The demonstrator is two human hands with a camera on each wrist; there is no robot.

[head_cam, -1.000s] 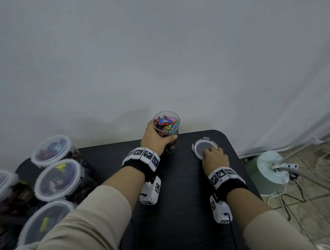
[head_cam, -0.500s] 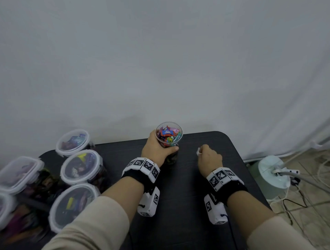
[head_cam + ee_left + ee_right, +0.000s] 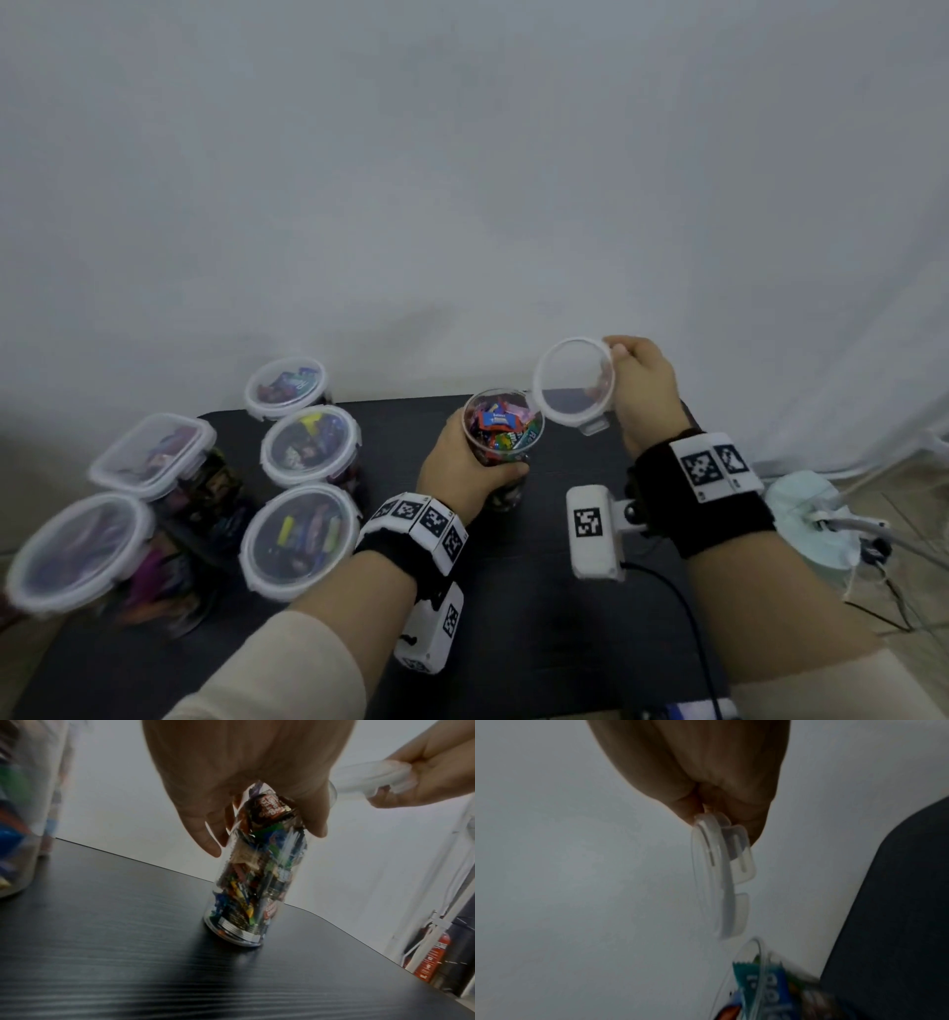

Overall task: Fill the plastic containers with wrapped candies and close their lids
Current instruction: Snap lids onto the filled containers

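My left hand [image 3: 464,465] wraps the jar [image 3: 500,442] near its top, fingers [image 3: 203,829] and thumb curled round the clear wall; the jar stands upright on the black table [image 3: 539,606], packed to the rim with wrapped candies [image 3: 495,421], mouth uncovered; my right hand [image 3: 644,393] pinches the round lid [image 3: 572,380] by its edge, thumb and fingertips pressed on the rim; the lid hangs tilted in the air, just right of the jar's mouth and above it, its lower edge close to the rim, touching or not I cannot tell; five lidded containers [image 3: 310,444] of candies stand clustered at the table's left end.
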